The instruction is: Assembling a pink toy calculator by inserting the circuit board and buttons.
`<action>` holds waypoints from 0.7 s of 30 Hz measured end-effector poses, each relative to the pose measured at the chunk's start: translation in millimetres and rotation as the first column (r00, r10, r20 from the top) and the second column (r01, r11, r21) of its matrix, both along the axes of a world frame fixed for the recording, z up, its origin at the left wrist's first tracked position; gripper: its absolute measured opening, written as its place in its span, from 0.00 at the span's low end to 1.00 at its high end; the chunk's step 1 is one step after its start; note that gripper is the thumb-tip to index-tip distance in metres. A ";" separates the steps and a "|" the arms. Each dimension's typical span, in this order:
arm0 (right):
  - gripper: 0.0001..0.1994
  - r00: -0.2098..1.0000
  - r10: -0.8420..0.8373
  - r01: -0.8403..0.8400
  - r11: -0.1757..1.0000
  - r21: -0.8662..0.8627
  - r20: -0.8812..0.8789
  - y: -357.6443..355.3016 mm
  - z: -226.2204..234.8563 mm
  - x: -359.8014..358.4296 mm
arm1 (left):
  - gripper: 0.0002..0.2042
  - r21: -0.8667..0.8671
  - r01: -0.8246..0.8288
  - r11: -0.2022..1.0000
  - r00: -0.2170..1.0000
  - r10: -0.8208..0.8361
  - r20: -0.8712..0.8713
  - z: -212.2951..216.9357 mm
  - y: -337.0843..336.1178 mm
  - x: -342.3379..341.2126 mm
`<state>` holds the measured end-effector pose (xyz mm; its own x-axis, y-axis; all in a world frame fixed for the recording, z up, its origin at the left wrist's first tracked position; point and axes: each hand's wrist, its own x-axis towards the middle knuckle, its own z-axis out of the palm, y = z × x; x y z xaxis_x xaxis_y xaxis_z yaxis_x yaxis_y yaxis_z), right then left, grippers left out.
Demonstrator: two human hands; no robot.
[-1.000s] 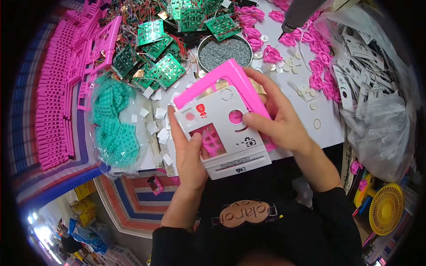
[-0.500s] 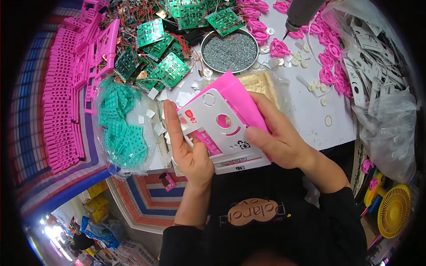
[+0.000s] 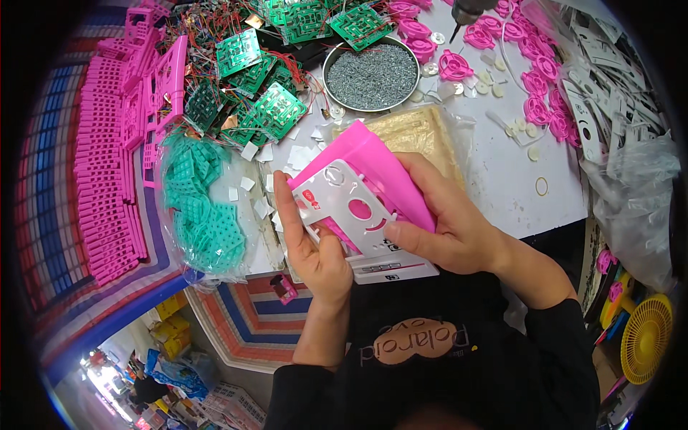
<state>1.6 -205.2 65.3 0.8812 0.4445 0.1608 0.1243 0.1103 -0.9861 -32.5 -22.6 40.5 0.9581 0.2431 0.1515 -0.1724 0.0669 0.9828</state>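
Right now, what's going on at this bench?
A person holds a pink and white plastic toy housing in both hands above the table edge. The left hand grips its lower left side with the thumb on the white face plate; the right hand wraps the pink shell from the right. Behind it on the white table sit a round metal dish of small screws, green circuit boards, a bag of teal plastic parts and stacks of pink plastic parts.
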 end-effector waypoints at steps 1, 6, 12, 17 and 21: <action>0.30 1.000 -0.001 0.001 1.000 -0.017 0.003 -0.5 0.4 -0.4 | 0.39 -0.019 0.009 1.000 1.000 -0.009 -0.012 1.7 -0.5 0.0; 0.30 0.999 0.002 -0.003 1.000 -0.015 -0.043 -2.3 2.5 -0.5 | 0.38 0.034 -0.016 0.999 1.000 0.016 0.000 -6.6 3.9 -5.3; 0.31 0.999 -0.024 0.025 0.999 -0.035 0.024 -1.1 -0.7 -3.0 | 0.39 0.007 0.004 1.000 1.000 -0.003 -0.027 -4.6 3.9 -8.0; 0.32 0.996 -0.020 0.027 0.996 -0.082 0.085 -0.7 0.4 -2.4 | 0.40 0.020 -0.001 1.000 0.999 0.002 -0.054 -6.8 6.6 -10.4; 0.32 0.997 0.077 -0.078 0.989 -0.129 -0.009 -1.3 6.0 -2.2 | 0.40 0.055 -0.019 0.998 0.998 0.022 -0.053 -13.8 10.3 -11.9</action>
